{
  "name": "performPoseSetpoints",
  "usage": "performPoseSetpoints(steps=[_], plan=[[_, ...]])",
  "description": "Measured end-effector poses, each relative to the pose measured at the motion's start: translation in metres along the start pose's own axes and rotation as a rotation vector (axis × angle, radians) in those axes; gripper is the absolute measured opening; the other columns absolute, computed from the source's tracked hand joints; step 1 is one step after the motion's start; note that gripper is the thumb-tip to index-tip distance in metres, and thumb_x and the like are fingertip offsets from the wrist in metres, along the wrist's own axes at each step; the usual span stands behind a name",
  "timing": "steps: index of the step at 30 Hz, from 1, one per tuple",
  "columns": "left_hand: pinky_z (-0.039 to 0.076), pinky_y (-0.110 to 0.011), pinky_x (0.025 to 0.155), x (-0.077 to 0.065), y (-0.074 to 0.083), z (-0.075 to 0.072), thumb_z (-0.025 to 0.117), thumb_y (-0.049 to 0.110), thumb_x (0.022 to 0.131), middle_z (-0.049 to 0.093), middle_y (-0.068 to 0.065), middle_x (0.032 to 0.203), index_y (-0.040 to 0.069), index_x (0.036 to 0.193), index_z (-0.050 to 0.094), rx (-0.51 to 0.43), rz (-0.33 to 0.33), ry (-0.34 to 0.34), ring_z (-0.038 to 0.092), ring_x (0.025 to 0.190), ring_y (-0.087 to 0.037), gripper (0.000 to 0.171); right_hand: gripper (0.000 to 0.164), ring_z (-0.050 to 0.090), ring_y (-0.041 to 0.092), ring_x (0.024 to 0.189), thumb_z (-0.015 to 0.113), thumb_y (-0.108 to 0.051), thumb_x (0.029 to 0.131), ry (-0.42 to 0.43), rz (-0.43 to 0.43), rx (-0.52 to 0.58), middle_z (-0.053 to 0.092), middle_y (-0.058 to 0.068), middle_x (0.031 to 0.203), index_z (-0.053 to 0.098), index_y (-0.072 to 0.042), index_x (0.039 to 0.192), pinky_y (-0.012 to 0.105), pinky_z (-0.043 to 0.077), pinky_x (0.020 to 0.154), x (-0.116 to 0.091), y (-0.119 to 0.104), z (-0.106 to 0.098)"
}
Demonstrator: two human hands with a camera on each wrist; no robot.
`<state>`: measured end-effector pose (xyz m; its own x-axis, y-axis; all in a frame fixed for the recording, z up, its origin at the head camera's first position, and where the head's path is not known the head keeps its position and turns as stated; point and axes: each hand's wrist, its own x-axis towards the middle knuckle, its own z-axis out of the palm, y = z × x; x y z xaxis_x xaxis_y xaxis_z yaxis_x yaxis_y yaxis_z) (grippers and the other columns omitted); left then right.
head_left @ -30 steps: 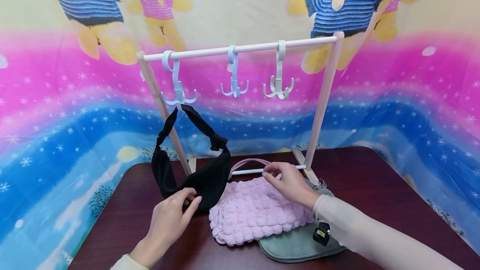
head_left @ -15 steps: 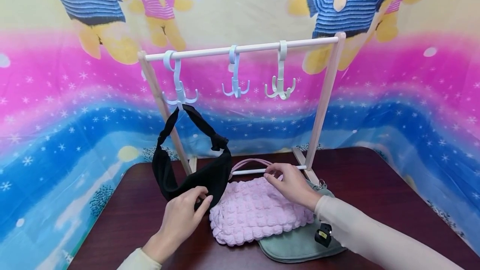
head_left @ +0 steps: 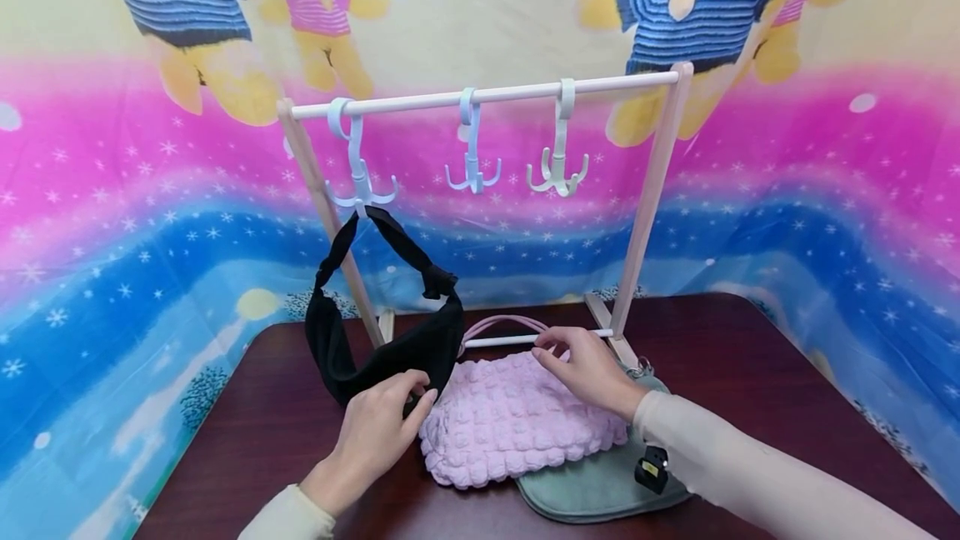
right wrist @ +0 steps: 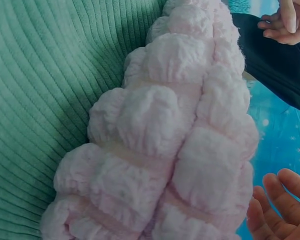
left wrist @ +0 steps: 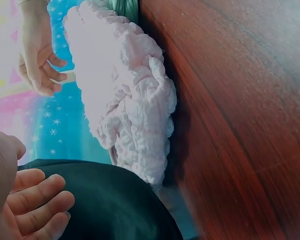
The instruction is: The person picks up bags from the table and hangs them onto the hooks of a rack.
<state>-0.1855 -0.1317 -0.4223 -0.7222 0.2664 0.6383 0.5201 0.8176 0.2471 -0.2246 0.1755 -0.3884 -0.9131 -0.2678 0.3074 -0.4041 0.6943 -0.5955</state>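
Observation:
A black bag (head_left: pixel 405 348) hangs by its strap from the left light-blue hook (head_left: pixel 362 182). My left hand (head_left: pixel 378 432) is in front of its lower part, fingers loosely bent; in the left wrist view the fingers (left wrist: pixel 42 200) hold nothing. A pink puffy bag (head_left: pixel 510 423) lies on the table, its thin handle (head_left: pixel 498 322) raised behind. Above its upper right edge is my right hand (head_left: pixel 592 369), its relaxed fingers (right wrist: pixel 282 205) holding nothing; whether they touch the bag I cannot tell. Partly under the pink bag lies a green ribbed bag (head_left: pixel 577 494).
A wooden rack (head_left: pixel 652 190) stands on the dark red table (head_left: pixel 247 407). Its top bar (head_left: pixel 517 94) also carries a second blue hook (head_left: pixel 472 165) and a pale green hook (head_left: pixel 558 165). A printed cloth (head_left: pixel 480 15) covers the wall behind.
My left hand has drifted right along the front of the black bag, towards the pink bag. The right hand has barely moved. The bags stay in place.

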Motion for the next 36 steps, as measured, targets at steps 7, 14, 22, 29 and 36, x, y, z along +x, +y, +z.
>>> performPoseSetpoints(steps=[7,14,22,29,36], plan=[[0.048,-0.023,0.056,0.002,0.005,0.008,0.080,0.025,0.087,0.070,0.009,0.086,0.019,0.099,0.071,0.006,0.004,-0.041,0.059,0.064,-0.004,0.015,0.013,0.066,0.011,0.084,0.069,-0.022,0.096,-0.002,0.017,-0.023,0.075,-0.003,0.094,0.075,-0.013,0.104,0.025,0.050,0.069,0.000,0.002,0.001],[0.049,-0.024,0.056,0.002,0.009,0.015,0.078,0.025,0.088,0.070,0.010,0.087,0.019,0.099,0.073,0.017,0.008,-0.076,0.061,0.065,-0.004,0.014,0.010,0.065,0.010,0.085,0.069,-0.023,0.096,-0.003,0.025,-0.029,0.074,-0.005,0.094,0.075,-0.017,0.101,0.026,0.050,0.072,-0.002,0.004,0.001],[0.056,-0.032,0.066,0.003,0.015,0.020,0.073,0.029,0.091,0.075,0.006,0.094,0.017,0.103,0.074,-0.002,0.015,-0.126,0.071,0.080,-0.012,0.017,0.012,0.066,0.013,0.084,0.068,-0.023,0.097,-0.018,0.049,-0.021,0.074,-0.004,0.093,0.075,-0.016,0.102,0.026,0.050,0.070,-0.004,0.007,-0.002],[0.055,-0.033,0.064,0.002,0.020,0.027,0.072,0.028,0.091,0.076,0.005,0.094,0.018,0.102,0.073,0.003,0.021,-0.156,0.072,0.080,-0.014,0.015,0.017,0.065,0.012,0.085,0.068,-0.023,0.096,-0.026,0.066,-0.036,0.074,-0.003,0.095,0.075,-0.011,0.107,0.028,0.050,0.070,-0.005,0.008,-0.004],[0.056,-0.034,0.066,0.000,0.021,0.033,0.071,0.028,0.091,0.077,0.003,0.098,0.017,0.104,0.073,0.007,0.012,-0.185,0.073,0.084,-0.015,0.017,0.017,0.065,0.014,0.089,0.067,-0.025,0.097,-0.043,0.085,-0.052,0.074,-0.004,0.099,0.075,-0.015,0.108,0.031,0.051,0.074,-0.004,0.010,-0.006]])
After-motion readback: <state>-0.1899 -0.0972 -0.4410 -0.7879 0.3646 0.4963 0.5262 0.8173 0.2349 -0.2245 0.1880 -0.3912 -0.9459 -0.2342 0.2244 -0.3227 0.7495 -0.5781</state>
